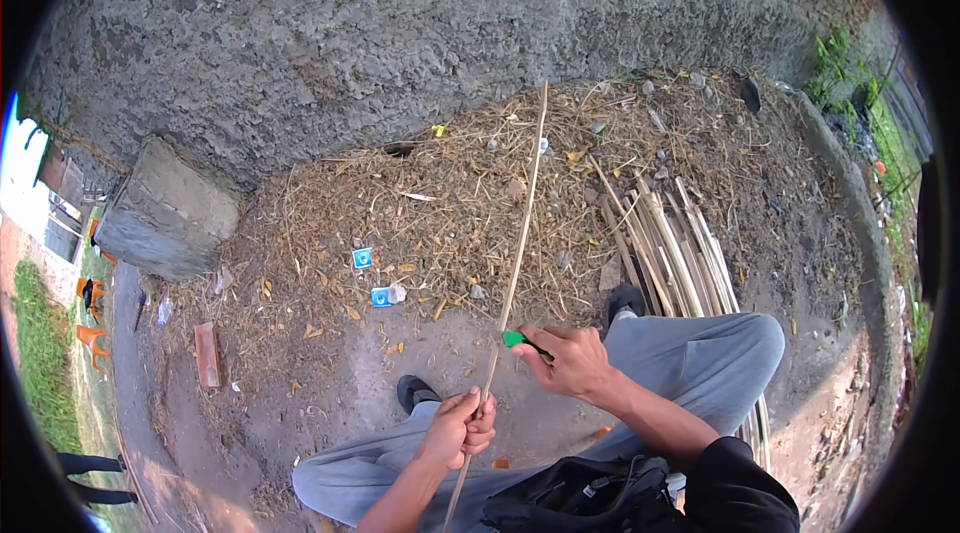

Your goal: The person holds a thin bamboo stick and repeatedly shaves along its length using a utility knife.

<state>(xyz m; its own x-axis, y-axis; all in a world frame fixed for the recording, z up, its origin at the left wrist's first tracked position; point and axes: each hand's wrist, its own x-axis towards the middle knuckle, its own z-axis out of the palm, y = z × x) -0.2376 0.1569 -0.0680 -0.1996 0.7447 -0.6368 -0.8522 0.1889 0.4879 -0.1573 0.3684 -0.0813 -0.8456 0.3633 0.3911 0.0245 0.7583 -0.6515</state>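
Observation:
My left hand [462,428] is closed round the lower part of a long, thin bamboo or wooden strip [524,223]. The strip runs up and slightly right toward the wall, its lower end passing down between my knees. Higher on the strip, my right hand [570,361] grips a small green and black hand tool [513,339]. Its green end meets or lies right beside the strip; the fingers hide the rest, so its kind does not show.
A pile of similar strips [672,253] lies beside my right leg. Ahead rises a rough grey wall [400,33], with a concrete block [180,208] at left. A brick [207,355] and blue packets [381,297] lie on the littered ground. A black bag [585,495] is at my lap.

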